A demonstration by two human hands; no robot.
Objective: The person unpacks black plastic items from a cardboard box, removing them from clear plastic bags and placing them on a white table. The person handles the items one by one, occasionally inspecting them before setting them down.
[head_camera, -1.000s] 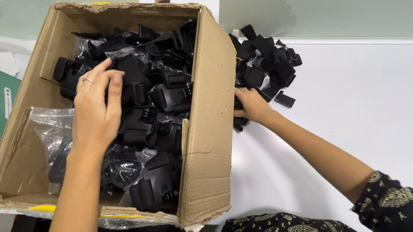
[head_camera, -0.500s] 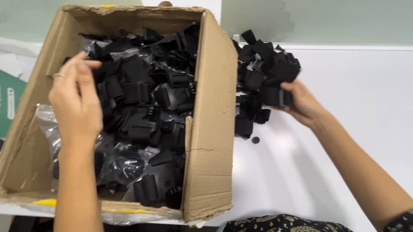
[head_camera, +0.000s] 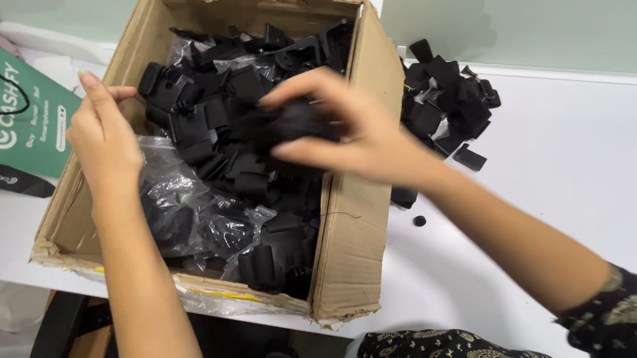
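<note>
A person's right hand (head_camera: 353,135) has swung in over the open brown cardboard box (head_camera: 352,236) of black plastic clips (head_camera: 219,148) — half a second ago it was outside the box, at the loose heap of black plastic clips (head_camera: 448,106) on the white table (head_camera: 595,182). Its fingers are now pinched around a dark, blurred black clip (head_camera: 292,121) above the middle of the box. The left hand (head_camera: 103,142) stays over the box's left side, fingers extended and close together, holding nothing that can be made out, beside crumpled clear plastic bags (head_camera: 186,203) of more clips. A small black round part (head_camera: 419,220) lies on the table just right of the box. A green paper bag with a black cord handle (head_camera: 19,125) sits to the box's left — unchanged.
</note>
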